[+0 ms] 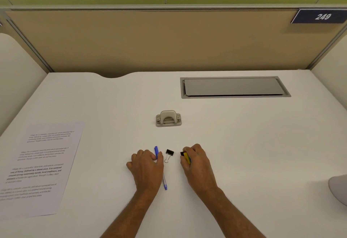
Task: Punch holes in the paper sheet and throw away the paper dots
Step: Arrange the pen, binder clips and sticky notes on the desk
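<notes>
Sheet [37, 168] lies long axis front-to-back; left hand [146, 168] grips pen [164, 182], right hand [195, 162] grips marker [186, 157].

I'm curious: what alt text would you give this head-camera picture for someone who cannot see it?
On a white desk, the left hand rests on a blue pen and the right hand closes on a yellow and black highlighter, a black binder clip between them. A beige hole punch sits beyond; a printed paper sheet lies far left.
</notes>
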A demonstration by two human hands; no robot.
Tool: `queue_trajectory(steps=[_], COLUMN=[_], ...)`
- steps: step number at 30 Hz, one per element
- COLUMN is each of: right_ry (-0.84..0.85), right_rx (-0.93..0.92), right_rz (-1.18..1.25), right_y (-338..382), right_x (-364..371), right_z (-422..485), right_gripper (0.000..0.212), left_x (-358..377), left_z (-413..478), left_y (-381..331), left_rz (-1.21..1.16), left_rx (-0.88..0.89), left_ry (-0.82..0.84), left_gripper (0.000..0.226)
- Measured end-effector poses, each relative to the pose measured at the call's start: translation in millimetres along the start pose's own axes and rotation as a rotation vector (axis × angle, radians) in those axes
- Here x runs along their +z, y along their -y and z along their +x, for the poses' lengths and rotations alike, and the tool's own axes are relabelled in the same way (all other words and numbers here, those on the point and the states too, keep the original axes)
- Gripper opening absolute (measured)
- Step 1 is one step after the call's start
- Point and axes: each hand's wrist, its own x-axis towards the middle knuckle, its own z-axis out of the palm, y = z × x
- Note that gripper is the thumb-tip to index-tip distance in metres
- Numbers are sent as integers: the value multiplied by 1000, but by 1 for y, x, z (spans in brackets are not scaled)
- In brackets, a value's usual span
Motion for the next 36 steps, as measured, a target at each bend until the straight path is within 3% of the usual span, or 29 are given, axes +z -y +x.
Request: queue_trajectory(steps=[8, 19, 28, 36], right_ry=[-26, -118, -284, -352], right_rx=[24, 64, 99, 77], right_rz=[60, 31, 43, 19], right_y=[2, 10, -30, -108], right_x=[-16, -60, -139, -231], right_z=[-13, -28, -11, 27], right_gripper=[26, 21, 17, 19], left_x=[-13, -41, -20, 45], left_z=[4, -1, -8, -36], left_y=[-5, -57, -149, -251], left_rz=[-191, -450, -641, -692], left_rx=[-137, -106, -74, -102], left_ry=[40, 175, 346, 420], left_gripper=[40, 31, 12, 3])
